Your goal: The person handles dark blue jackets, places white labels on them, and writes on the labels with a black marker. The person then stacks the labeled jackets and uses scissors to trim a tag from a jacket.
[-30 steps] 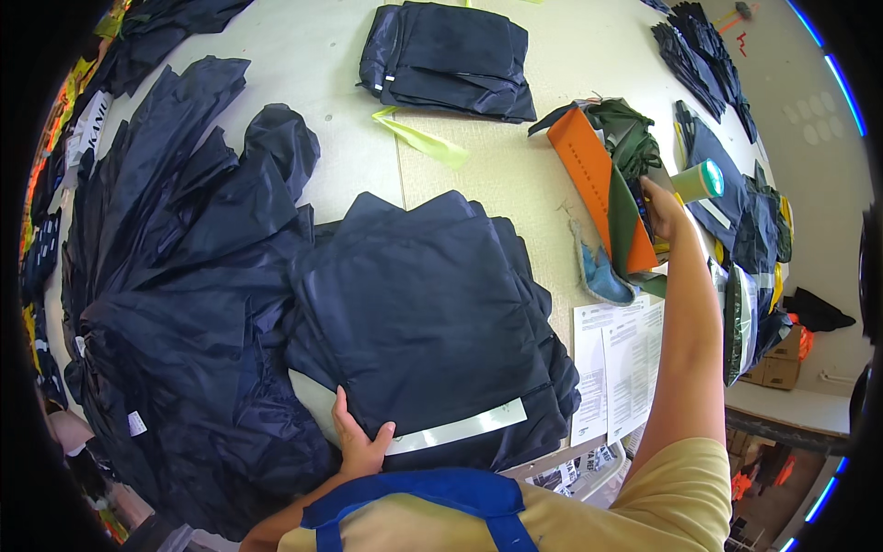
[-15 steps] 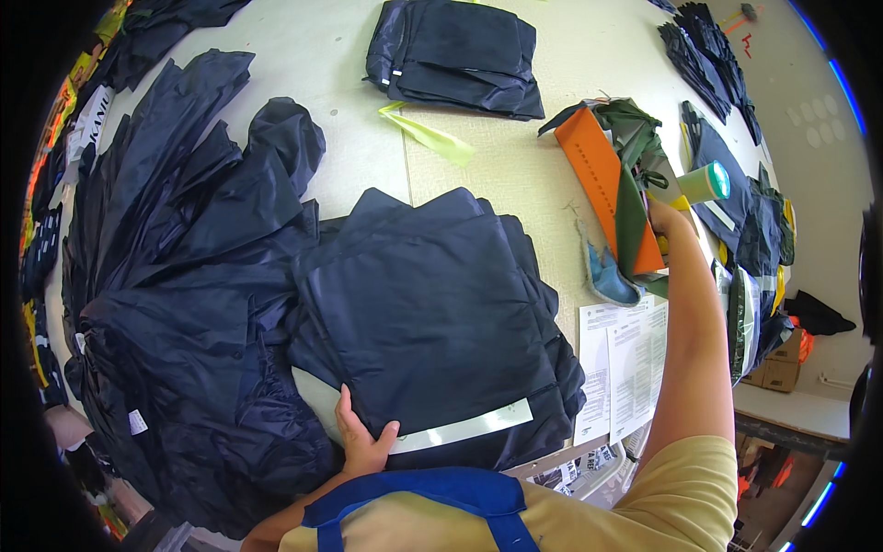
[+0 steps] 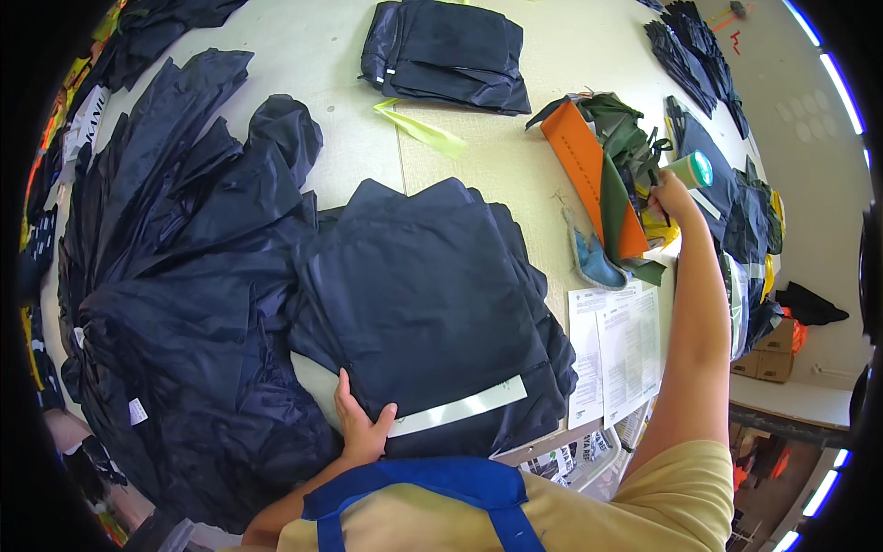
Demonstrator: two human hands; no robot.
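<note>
Looks like mid-sorting at a garment table, judging by the layout. Left hand flat on the lower left corner of the folded navy stack at frame centre, fingers spread wide, pinning it, not gripping anything. Right hand stretched way out to the upper right, closed round a small green cylinder, prob a tape roll or tube w/ a teal end, can't tell which.

Guessing the step is fetching that cylinder while keeping the stack from sliding. Next move prob calls for bringing it back over the stack w/o dragging the orange and green fabric lying just left of the hand, and w/o letting the slippery top piece shift.

Materials etc:
- navy stack: thin, smooth, slightly shiny cloth, nylon-ish, squared off, w/ a pale grey reflective strip along the lower edge
- big loose pile of same dark cloth filling the left of frame, crumpled, floppy, touching the stack
- another neat folded dark bundle at top centre, well apart
- lime green strip below that bundle, limp, flat
- small blue scrap right of the stack, soft looking
- paper sheets lower right of the stack, flat, printed, partly under the forearm
- table surface pale, matte, hard

Blue apron straps over a yellow shirt at bottom edge
</note>
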